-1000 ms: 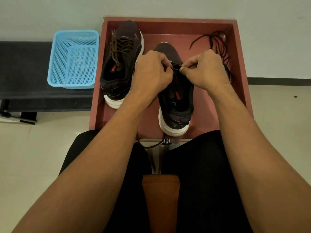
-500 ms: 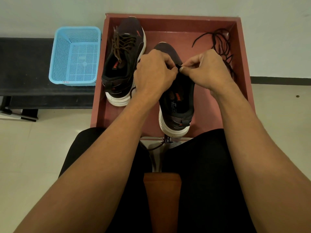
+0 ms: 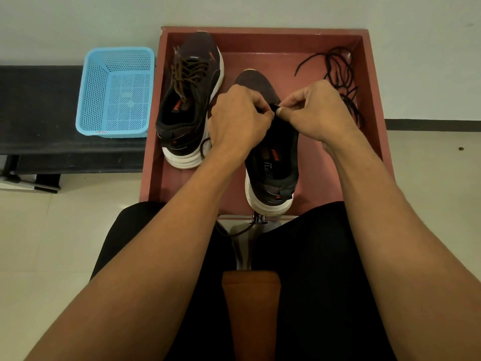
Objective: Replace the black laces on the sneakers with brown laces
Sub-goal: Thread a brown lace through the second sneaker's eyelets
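**A:** Entry one, hands?
**B:** Left hand [image 3: 239, 118] and right hand [image 3: 317, 110] are together with fingertips meeting. Each pinches a dark lace end [image 3: 274, 107] at the throat of the near sneaker [image 3: 270, 162]. Same grip and same spot as half a second ago.
**A:** Sneakers, location?
**B:** Both stand in the red tray [image 3: 374, 100], toes toward the wall. Near sneaker: centre, heel at the front rim, eyelets hidden by the hands. Far sneaker [image 3: 190, 108]: left side, laced in brown.
**A:** Laces?
**B:** Black laces [image 3: 341, 82]: loose tangle in the tray's right rear corner, unmoved. Brown lace [image 3: 234, 231]: one tail hangs over the front rim between the person's legs. A loop of it beside the far sneaker's heel shows plainer than a second ago.
**A:** Other stock?
**B:** Blue basket [image 3: 117, 92] on the black table [image 3: 39, 113], just left of the tray.
**A:** Further change?
**B:** The tray sits a touch lower in view; its contents have not shifted.
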Demonstrator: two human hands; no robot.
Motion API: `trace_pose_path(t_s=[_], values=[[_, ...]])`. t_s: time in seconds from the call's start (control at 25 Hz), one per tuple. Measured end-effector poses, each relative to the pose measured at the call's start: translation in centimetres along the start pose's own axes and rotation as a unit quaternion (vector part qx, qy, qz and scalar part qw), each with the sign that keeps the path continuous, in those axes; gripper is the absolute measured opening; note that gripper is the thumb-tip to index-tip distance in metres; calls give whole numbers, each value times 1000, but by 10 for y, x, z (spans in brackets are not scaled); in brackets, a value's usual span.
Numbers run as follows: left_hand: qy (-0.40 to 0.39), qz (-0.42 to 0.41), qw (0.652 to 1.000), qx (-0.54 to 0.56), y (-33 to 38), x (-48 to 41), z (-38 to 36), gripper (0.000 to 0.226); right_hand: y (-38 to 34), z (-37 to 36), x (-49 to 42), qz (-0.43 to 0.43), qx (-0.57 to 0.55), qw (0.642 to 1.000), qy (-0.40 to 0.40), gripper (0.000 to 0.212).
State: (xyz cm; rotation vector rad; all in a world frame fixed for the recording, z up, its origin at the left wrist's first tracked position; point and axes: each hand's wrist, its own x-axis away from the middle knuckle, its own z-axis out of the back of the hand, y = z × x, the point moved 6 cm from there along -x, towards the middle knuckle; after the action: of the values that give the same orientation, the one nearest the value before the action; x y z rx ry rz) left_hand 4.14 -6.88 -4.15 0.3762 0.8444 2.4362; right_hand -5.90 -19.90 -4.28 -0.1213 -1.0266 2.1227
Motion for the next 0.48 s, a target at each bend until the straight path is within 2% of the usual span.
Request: trace_pose_path(t_s=[0.2,0.48], values=[[-2,-7,999,-51,2,1,2,7,-3,-2,2,0,24,1000,-2,16],[-17,-7,997,-80,2,0,4,3,-5,-4,2,1,28,1000,-1,5]])
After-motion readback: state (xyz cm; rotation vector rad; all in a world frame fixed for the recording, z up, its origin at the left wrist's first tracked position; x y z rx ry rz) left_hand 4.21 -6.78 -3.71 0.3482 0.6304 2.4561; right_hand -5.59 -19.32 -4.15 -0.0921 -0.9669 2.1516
